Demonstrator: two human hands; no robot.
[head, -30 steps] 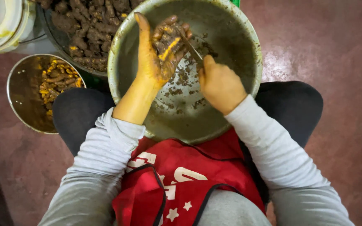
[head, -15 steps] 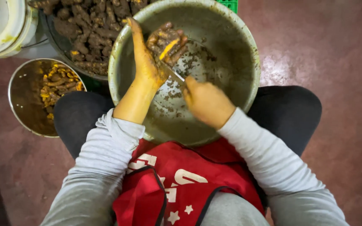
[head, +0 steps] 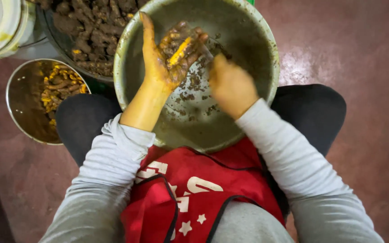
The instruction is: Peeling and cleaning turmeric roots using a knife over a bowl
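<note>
— What is held in the left hand [head: 167, 60]?

— A knobbly brown root [head: 179, 45], with a bright yellow-orange patch where the skin is off, is cradled in the upturned palm. The fingers are curled loosely around it, the thumb stretched out straight and apart from them. The hand and wrist are stained yellow.

— And the right hand [head: 232, 85]?

— It is closed into a fist around a thin tool, of which only a blurred metal blade [head: 205, 51] can be seen. The blade tip is laid against the root. The right hand is smeared in the picture, so the fingers cannot be told apart further.

— Where is all this placed?

— Both hands are kept over a large metal bowl [head: 266, 58], which is rested on the lap, between the knees in dark trousers. Brown scraps of peel [head: 194, 87] are scattered on its bottom.

— What else is seen nearby?

— To the left, on the reddish floor [head: 365, 49], a smaller metal bowl [head: 21, 103] with yellow peeled pieces is set. Behind it, a dark tub [head: 52, 33] heaped with unpeeled muddy roots is found, and a white bucket [head: 5, 27] stands at the top left corner. A red apron [head: 194, 189] is worn over grey sleeves.
</note>
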